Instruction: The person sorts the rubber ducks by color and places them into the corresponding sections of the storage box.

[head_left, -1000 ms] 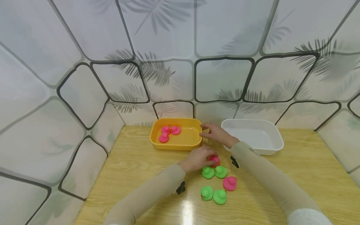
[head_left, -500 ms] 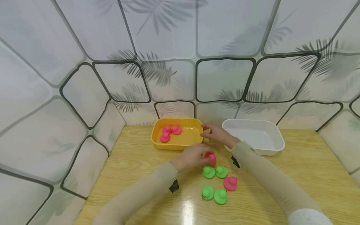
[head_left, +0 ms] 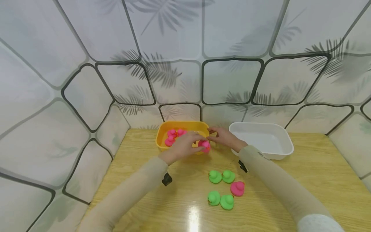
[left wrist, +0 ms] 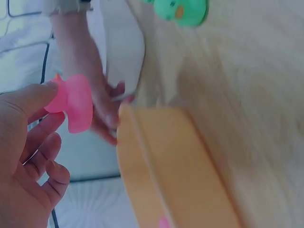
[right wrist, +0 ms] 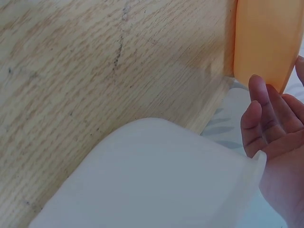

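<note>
A pink toy duck (left wrist: 80,105) is pinched between the thumb and fingertips of the left hand (head_left: 182,146); its body is smooth, rounded and evenly coloured, its beak small and orange. It is held at the near right corner of the yellow tray (head_left: 185,124), whose right end is touched by the loosely spread right hand (head_left: 225,138). Three pink ducks (head_left: 169,140) are gathered inside, left. Nearer, four green ducks (head_left: 215,177) and another pink duck (head_left: 237,188) are seen on the wooden table (head_left: 162,209).

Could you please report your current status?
Left hand pinching pink toy duck, raised near orange rectangular tray. Right hand at tray's right end. No obstruction visible.
</note>
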Demonstrator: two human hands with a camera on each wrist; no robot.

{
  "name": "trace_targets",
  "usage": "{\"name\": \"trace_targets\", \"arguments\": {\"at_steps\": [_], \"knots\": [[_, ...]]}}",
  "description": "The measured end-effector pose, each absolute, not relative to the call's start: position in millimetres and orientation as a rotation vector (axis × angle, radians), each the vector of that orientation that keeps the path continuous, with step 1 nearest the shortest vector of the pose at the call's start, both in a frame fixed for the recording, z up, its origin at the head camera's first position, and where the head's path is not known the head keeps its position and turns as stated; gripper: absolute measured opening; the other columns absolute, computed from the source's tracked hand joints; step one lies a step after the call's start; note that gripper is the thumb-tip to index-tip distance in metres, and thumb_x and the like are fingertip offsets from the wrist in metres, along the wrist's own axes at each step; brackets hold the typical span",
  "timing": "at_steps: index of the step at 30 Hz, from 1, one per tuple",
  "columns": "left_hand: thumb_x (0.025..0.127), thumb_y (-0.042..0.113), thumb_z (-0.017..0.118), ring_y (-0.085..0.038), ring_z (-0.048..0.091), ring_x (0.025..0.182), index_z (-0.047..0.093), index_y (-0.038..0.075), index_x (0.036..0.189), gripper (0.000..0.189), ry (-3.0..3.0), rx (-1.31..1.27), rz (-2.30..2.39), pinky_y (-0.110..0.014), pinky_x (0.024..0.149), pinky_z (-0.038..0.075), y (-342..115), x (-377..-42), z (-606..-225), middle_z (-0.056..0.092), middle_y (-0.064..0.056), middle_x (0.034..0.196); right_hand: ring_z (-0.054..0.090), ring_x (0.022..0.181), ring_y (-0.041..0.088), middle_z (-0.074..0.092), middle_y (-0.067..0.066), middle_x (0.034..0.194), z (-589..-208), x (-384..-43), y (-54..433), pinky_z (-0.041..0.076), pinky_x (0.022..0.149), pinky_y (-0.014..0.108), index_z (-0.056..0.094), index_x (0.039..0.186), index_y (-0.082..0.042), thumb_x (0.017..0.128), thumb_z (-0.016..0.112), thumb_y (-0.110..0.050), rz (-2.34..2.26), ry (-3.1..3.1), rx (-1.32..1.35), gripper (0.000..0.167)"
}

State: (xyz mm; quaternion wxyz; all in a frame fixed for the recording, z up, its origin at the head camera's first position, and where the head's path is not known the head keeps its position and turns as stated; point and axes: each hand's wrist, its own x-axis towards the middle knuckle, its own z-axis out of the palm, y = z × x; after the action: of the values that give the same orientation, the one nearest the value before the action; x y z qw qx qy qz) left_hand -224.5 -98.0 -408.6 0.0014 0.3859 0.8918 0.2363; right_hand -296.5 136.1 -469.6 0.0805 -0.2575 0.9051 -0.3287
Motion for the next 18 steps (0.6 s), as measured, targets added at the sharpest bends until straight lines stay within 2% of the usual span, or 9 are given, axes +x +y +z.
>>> {"name": "trace_targets", "arguments": {"at_steps": [9,18], "knots": [[0.099,0.021,0.073,-0.027,0.066,0.112,0.073,0.006,0.126,0.03,2.874,1.053,0.711,-0.042,0.102,0.053,-125,-250,-396,0.073,-0.007,0.123,0.062,0.122,0.04,0.064,0.025,0.135,-469,-300,136,0.052,0.102,0.052,0.053,0.145,0.007,0.103,0.067,-0.026,-0.957,2.71,-0.75,0.055],[0.098,0.016,0.074,-0.029,0.067,0.109,0.075,0.003,0.117,0.023,2.924,0.945,0.663,-0.044,0.101,0.052,-146,-274,-415,0.075,-0.011,0.115,0.062,0.123,0.04,0.064,0.026,0.135,-469,-299,137,0.051,0.103,0.053,0.051,0.147,0.007,0.104,0.066,-0.026,-0.964,2.691,-0.742,0.056]]}}
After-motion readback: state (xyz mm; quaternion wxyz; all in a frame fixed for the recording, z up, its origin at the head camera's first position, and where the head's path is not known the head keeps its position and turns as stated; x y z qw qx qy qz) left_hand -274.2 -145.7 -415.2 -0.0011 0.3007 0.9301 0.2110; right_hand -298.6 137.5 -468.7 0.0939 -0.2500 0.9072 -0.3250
